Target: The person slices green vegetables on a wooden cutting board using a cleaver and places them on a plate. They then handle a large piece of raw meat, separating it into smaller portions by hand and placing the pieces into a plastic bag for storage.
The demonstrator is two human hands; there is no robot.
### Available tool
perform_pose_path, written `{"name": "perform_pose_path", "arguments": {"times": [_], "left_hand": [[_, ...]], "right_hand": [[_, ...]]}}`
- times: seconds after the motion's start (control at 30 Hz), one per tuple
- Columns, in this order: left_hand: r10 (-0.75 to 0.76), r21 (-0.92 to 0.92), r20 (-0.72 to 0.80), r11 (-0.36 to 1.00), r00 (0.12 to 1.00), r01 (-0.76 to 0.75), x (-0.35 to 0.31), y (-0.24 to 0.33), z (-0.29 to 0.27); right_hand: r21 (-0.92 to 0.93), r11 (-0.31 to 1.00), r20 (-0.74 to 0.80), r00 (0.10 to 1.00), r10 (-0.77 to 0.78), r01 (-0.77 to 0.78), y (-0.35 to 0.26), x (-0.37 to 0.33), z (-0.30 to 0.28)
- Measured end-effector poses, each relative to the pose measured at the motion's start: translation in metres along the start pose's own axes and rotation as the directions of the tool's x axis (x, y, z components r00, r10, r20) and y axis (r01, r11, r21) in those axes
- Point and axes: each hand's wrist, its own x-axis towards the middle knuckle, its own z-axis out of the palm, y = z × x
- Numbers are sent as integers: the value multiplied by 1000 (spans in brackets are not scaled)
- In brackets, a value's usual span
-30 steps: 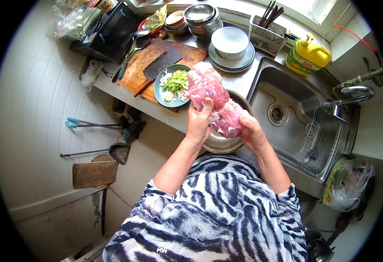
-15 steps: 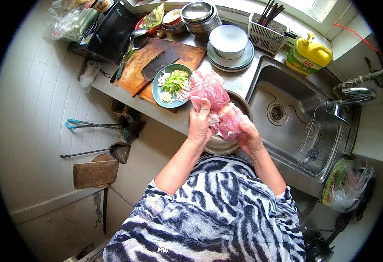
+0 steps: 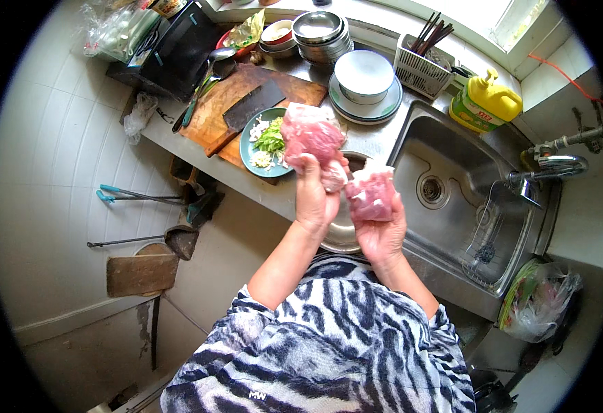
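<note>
My left hand (image 3: pixel 316 201) is closed around a large slab of raw pink meat (image 3: pixel 313 136), its thumb pressed on the near face. A smaller piece of raw meat (image 3: pixel 371 194) with pale fat edges is in my right hand (image 3: pixel 382 237). Both pieces are held up above a round metal basin (image 3: pixel 341 239) on the counter, largely covered by my hands and the meat. Left of the larger piece, a teal plate (image 3: pixel 246 150) carries chopped green and white vegetables; the meat hides part of it.
A wooden cutting board (image 3: pixel 301 84) with a cleaver (image 3: pixel 254 104) lies behind the plate. Stacked white dishes (image 3: pixel 364 72) and metal bowls (image 3: pixel 320 41) stand farther back. On the right are a steel sink (image 3: pixel 446 162), a faucet (image 3: pixel 556 165) and a yellow pump bottle (image 3: pixel 483 103).
The meat pieces, together in my hands before, are now apart. My left hand has shifted slightly left with the larger one; my right hand has turned palm-up under the smaller one.
</note>
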Motion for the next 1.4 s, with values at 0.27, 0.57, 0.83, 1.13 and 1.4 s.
{"name": "perform_pose_path", "arguments": {"times": [0.27,0.57,0.83,1.13,1.4], "left_hand": [[137,276,91,948,986,-157,8,55,-2],[54,506,223,847,973,-163,-15,38,-15],[1,575,256,803,967,-153,-23,36,-27],[-75,767,640,112,764,-632,-24,64,-5],[-342,149,878,-467,334,-871,-11,63,-3]], "right_hand": [[-633,774,93,994,49,21,-31,-3,1],[-971,-231,52,997,57,64,5,30,-27],[-795,-511,334,939,83,327,5,42,-54],[-770,637,122,990,71,49,-65,14,30],[-609,736,-73,945,319,-295,-74,10,31]]}}
